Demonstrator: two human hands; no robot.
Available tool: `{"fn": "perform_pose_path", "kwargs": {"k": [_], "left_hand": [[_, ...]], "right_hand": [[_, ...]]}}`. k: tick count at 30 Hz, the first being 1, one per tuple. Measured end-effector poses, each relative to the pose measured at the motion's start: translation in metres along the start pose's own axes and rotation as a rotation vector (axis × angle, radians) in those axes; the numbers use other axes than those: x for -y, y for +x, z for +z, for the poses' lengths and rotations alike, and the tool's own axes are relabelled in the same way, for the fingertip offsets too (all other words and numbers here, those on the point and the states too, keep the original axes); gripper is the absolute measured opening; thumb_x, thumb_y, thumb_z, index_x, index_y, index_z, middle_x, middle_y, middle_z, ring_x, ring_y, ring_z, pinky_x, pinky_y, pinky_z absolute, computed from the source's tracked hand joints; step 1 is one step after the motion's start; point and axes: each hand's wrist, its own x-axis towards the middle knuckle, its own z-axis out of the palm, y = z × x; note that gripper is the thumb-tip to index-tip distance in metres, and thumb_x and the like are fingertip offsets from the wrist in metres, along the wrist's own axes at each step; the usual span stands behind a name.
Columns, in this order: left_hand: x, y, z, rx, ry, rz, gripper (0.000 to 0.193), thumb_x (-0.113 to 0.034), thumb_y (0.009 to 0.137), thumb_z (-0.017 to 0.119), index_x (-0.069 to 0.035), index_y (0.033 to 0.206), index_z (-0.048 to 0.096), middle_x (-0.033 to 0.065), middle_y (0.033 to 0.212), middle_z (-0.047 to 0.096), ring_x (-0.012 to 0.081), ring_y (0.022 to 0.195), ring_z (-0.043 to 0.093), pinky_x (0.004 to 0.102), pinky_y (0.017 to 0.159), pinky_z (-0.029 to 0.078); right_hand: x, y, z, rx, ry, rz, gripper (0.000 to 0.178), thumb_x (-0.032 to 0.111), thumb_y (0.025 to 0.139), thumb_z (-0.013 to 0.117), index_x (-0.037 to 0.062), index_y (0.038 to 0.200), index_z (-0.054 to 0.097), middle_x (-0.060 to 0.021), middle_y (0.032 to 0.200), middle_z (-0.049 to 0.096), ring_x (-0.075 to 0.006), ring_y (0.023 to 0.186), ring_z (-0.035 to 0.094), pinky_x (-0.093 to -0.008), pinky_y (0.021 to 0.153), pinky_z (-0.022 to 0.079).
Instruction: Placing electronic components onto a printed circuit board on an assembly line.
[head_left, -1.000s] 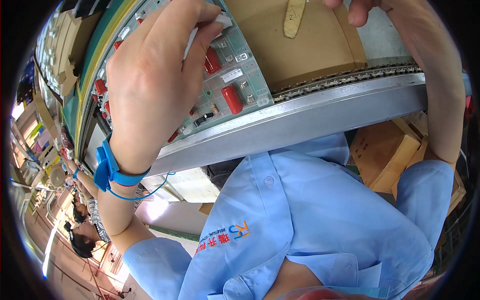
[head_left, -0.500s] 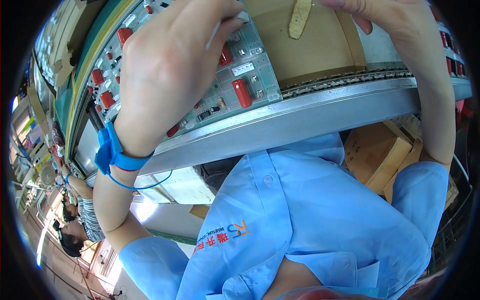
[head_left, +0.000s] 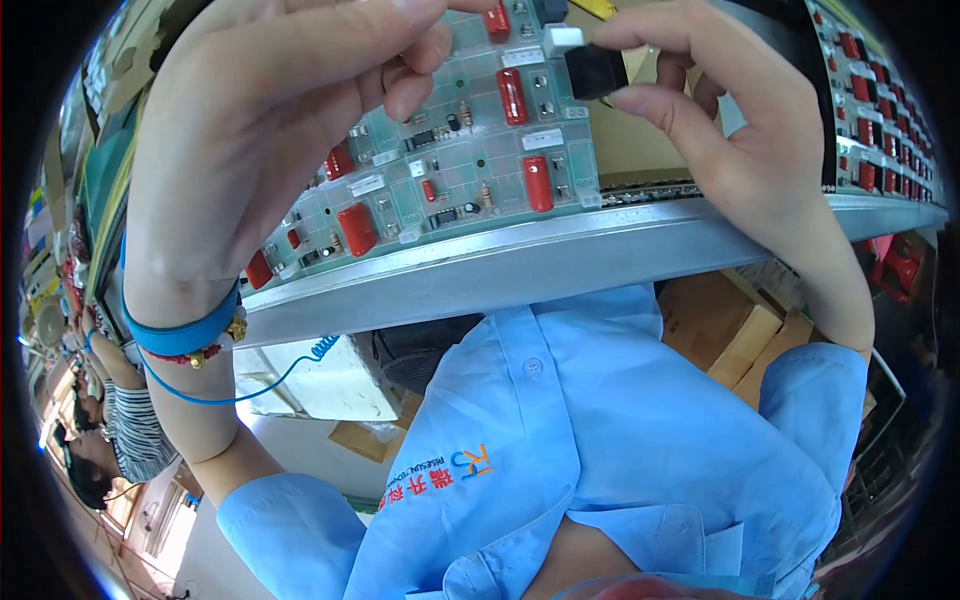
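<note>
A green circuit board (head_left: 500,178) lies in front of me, set with red capacitors (head_left: 538,184), resistors and small chips. My right hand (head_left: 735,120) pinches a black block-shaped component (head_left: 596,72) between thumb and forefinger, over the board's right edge. Right beside that block stands a white block-shaped part (head_left: 563,40) on the board. My left hand (head_left: 300,95) hovers over the board's left part with curled fingers. Its thumb and forefinger come together at the top edge of the picture; whatever they may hold is hidden. A blue wrist strap (head_left: 185,325) with a coiled cord circles my left wrist.
A metal rail (head_left: 480,255) runs along the near side, with a chain track behind it. Brown cardboard (head_left: 625,150) lies right of the board. More populated boards (head_left: 880,120) stand far right. Cardboard boxes (head_left: 715,315) sit below the rail. Another person (head_left: 135,430) is at far left.
My right hand has come down and left, bringing the black component into view. My left hand has shifted left and turned. The circuit board appears further right, with more of it showing.
</note>
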Motion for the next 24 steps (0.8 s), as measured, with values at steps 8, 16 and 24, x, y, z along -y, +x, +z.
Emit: {"fn": "perform_pose_path", "kwargs": {"k": [8, 16, 24], "left_hand": [[0.028, -0.022, -0.017, -0.064, -0.167, -0.077, 0.019, -0.020, 0.096, 0.066, -0.002, 0.102, 0.068, 0.0086, 0.094, 0.069, 0.0111, 0.068, 0.063, 0.0234, 0.060, 0.051], [0.043, -0.039, -0.023, -0.061, -0.324, -0.107, 0.021, -0.024, 0.097, 0.065, -0.004, 0.104, 0.067, 0.0068, 0.093, 0.069, 0.0095, 0.066, 0.062, 0.0218, 0.058, 0.049], [0.044, -0.046, -0.020, -0.023, -0.460, -0.130, 0.022, -0.027, 0.098, 0.063, -0.006, 0.106, 0.066, 0.0050, 0.091, 0.069, 0.0080, 0.064, 0.060, 0.0203, 0.056, 0.048]], "right_hand": [[0.009, 0.004, 0.004, 0.036, -0.145, -0.066, 0.027, -0.010, 0.078, 0.073, 0.0008, 0.102, 0.069, -0.0095, 0.109, 0.070, -0.0113, 0.075, 0.063, -0.0214, 0.056, 0.047], [0.017, 0.010, 0.000, 0.063, -0.309, -0.144, 0.028, -0.008, 0.075, 0.075, 0.0002, 0.101, 0.070, -0.0127, 0.104, 0.070, -0.0227, 0.083, 0.068, -0.0284, 0.067, 0.055], [0.021, 0.012, 0.004, 0.000, -0.384, -0.173, 0.026, 0.001, 0.069, 0.078, 0.0041, 0.094, 0.069, -0.0068, 0.093, 0.070, -0.0247, 0.080, 0.069, -0.0312, 0.065, 0.055]]}}
